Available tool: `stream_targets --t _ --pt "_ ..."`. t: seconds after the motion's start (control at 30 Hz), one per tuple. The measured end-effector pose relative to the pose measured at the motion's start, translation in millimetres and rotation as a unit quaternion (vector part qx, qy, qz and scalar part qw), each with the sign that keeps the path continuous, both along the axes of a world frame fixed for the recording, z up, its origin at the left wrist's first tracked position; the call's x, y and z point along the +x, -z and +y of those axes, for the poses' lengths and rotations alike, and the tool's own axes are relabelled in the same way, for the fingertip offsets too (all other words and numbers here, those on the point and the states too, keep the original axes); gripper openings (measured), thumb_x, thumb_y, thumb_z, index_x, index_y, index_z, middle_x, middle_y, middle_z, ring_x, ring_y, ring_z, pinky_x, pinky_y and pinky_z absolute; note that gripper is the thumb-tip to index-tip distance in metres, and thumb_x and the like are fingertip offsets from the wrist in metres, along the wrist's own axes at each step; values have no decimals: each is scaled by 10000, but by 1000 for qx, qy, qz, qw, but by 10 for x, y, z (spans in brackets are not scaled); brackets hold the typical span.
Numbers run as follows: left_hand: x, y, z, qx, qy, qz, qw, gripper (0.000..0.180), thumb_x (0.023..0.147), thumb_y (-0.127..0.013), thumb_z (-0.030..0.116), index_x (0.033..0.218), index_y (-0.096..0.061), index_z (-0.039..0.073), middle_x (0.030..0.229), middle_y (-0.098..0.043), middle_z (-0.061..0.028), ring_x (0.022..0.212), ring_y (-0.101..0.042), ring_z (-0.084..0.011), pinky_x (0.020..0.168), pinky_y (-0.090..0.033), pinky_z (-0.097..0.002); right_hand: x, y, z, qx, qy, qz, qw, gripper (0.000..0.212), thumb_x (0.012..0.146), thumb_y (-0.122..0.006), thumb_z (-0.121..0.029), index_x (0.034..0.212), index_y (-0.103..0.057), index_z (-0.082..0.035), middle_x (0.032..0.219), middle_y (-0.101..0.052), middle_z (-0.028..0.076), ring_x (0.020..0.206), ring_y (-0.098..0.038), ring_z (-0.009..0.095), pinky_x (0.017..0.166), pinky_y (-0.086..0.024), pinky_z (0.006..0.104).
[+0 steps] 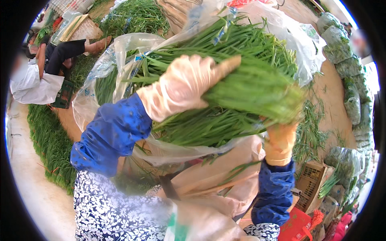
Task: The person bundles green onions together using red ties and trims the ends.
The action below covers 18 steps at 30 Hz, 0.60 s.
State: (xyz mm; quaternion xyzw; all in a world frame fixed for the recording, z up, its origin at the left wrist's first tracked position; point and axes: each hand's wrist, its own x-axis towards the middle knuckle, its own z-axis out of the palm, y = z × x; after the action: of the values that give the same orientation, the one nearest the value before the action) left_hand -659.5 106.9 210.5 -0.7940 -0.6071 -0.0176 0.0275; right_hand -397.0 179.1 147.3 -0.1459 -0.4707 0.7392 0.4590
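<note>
A blurred bunch of garlic chives (253, 90) lies slantwise between my gloved hands, above a heap of the same greens (201, 130). My left hand (181, 84), in a pale glove, holds its leafy end. One finger stretches along the top, and the thumb side is below. My right hand (280, 138) grips the stem end from beneath in a yellowish glove, its fingers partly hidden by the greens. Around the heap spreads a large clear plastic bag (311, 48), its near edge in front of my lap.
At the left a person (38, 82) sits beside a dark green crate (63, 95). More greens (50, 148) lie on the floor there. Filled clear bags (337, 44) line the right side. A slatted crate (309, 182) and a red bag (295, 225) stand at the lower right.
</note>
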Motion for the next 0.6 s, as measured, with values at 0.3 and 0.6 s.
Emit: stream_targets --t 0.3,0.6 --pt "456 -189 -496 52 40 109 992 1325 481 -853 601 1552 -161 242 1365 -458 -206 1226 -472 -421 1028 -389 -512 188 18 -326 -174 2 121 977 842 889 -531 -627 1467 -365 -37 1368 -523 176 1212 -531 297 1037 -444 449" --pt "896 349 -288 120 151 -60 979 857 701 -720 174 1470 -371 323 1448 -384 -268 1261 -445 -443 1041 -339 -604 16 -373 -1157 -176 128 37 975 780 952 -379 -650 1432 -413 -37 1347 -538 119 1219 -532 233 1059 -419 395"
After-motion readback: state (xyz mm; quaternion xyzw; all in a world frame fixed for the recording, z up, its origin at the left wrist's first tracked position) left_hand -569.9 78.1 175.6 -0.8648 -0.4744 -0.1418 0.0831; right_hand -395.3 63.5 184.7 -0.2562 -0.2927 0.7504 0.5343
